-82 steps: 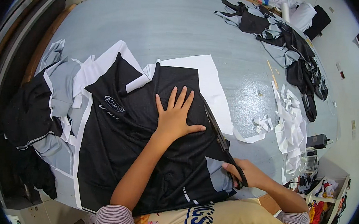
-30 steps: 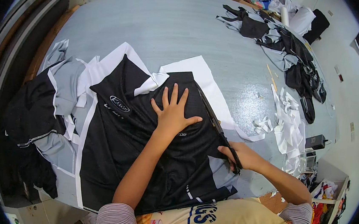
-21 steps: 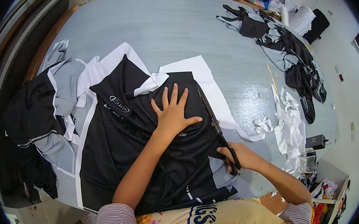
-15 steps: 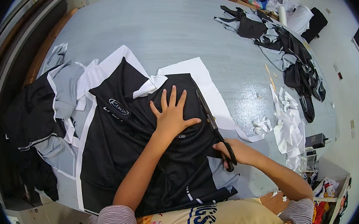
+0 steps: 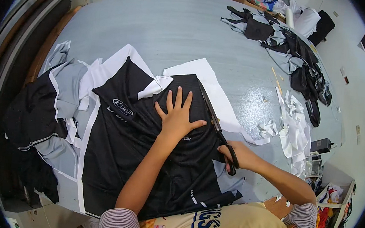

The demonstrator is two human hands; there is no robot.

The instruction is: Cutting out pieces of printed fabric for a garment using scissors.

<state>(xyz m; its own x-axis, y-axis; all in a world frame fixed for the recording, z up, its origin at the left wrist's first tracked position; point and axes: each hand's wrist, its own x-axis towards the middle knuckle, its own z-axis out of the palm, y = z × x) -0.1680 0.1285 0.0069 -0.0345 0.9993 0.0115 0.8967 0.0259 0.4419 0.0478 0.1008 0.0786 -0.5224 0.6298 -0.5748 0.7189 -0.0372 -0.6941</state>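
Spread out in front of me is a black fabric panel point(image 5: 117, 160) with white margins and some printing. My left hand point(image 5: 177, 121) lies flat on it with fingers spread, pressing the cloth. To its right, my right hand point(image 5: 237, 155) grips the handles of long black scissors point(image 5: 214, 116). Their blades run up and away along the right edge of the black cloth. Beyond the blades lies a white strip of fabric point(image 5: 213, 88). A grey portion of the panel point(image 5: 227, 178) shows below my right hand.
Black and grey cut pieces point(image 5: 39, 112) are heaped at the left. White offcuts point(image 5: 294, 128) lie at the right, near a small black box point(image 5: 321, 145). More black and grey scraps point(image 5: 300, 55) stretch along the far right of the grey table point(image 5: 134, 18).
The whole view has shifted slightly. The scissor handles look a little closer together; my left hand stays flat on the cloth.
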